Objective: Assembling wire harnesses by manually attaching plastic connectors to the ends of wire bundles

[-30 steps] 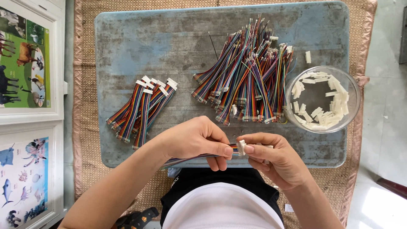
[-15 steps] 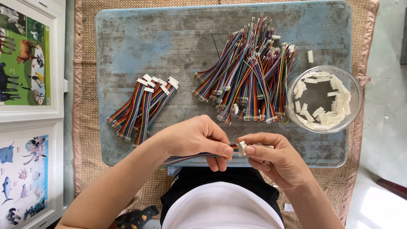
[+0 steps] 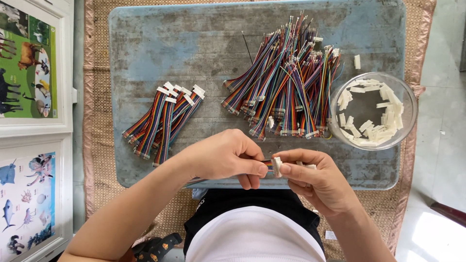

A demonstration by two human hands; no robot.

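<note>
My left hand [image 3: 224, 156] pinches the end of a multicoloured ribbon cable [image 3: 195, 181] that trails back under the wrist. My right hand [image 3: 318, 180] holds a small white plastic connector [image 3: 277, 166] against that cable end, fingertips of both hands meeting at the table's near edge. A large heap of coloured cables [image 3: 286, 87] lies on the right half of the table. A smaller bundle of cables with white connectors [image 3: 162, 119] lies to the left. A clear bowl of white connectors [image 3: 373, 110] stands at the right.
The worn blue-grey table top [image 3: 194, 48] rests on a woven mat [image 3: 97, 184]. Framed animal pictures [image 3: 29, 73] lie on the floor at the left. One loose white connector [image 3: 357, 61] lies beyond the bowl.
The hands stay at the near edge; the connector and cable end are held together with only slight finger movement.
</note>
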